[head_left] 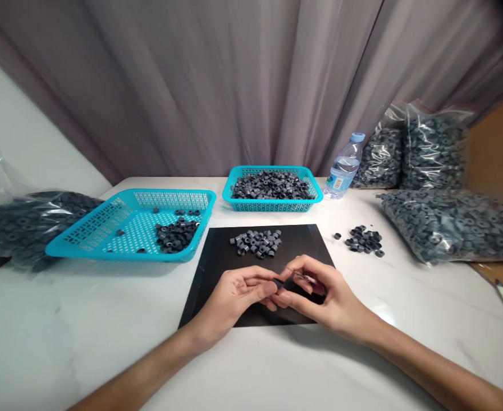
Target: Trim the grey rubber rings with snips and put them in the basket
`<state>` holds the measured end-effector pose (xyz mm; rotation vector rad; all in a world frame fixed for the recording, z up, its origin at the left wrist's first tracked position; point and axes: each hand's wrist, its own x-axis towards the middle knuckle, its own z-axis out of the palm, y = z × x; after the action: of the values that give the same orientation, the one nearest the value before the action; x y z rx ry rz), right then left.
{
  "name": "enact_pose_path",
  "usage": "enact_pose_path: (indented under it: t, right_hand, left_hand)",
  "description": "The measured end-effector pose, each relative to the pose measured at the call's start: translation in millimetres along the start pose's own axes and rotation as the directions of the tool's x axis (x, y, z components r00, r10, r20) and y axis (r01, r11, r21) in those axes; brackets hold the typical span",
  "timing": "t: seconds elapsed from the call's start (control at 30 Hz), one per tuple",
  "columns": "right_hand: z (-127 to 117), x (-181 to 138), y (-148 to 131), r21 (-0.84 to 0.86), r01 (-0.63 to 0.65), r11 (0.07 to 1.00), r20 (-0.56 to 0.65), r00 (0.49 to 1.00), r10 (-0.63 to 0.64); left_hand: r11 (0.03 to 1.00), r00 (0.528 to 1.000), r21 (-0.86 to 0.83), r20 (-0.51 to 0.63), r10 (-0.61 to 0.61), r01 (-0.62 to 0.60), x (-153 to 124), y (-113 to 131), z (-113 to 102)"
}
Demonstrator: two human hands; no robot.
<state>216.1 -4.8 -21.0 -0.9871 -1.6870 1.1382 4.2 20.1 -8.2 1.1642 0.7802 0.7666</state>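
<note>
Over the black mat [217, 274], my left hand [243, 291] pinches a small dark grey part [279, 282] between thumb and fingers. My right hand [320, 288] meets it from the other side, fingertips at the same part. A slim tool with a pinkish handle [309, 278] lies within the right hand's curled fingers; its kind is mostly hidden. Just beyond both hands, a pile of short grey tube pieces [258, 244] rests on the mat.
A turquoise basket [127, 257] at left holds some pieces; a fuller one [272, 206] stands behind. Loose dark pieces [365, 240] lie right of the mat. Near them are a water bottle [343, 168] and filled plastic bags [457, 225]. Another bag [33, 222] sits far left.
</note>
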Motion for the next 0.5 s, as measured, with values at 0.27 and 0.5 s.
enact_pose_path:
  t: [0.27, 0.5]
  right_hand:
    - [2.2, 2.6, 5.6, -0.016, -0.012, 1.0, -0.014, 1.0, 0.012]
    - [3.1, 1.9, 7.6, 0.04, -0.015, 0.999, -0.013, 1.0, 0.016]
  left_hand:
    - [0.996, 0.998, 0.087, 0.052, -0.034, 0.03, -1.4, -2.1, -0.1]
    - [0.996, 0.993, 0.015, 0.082, -0.083, 0.083, -2.7, -0.2, 1.5]
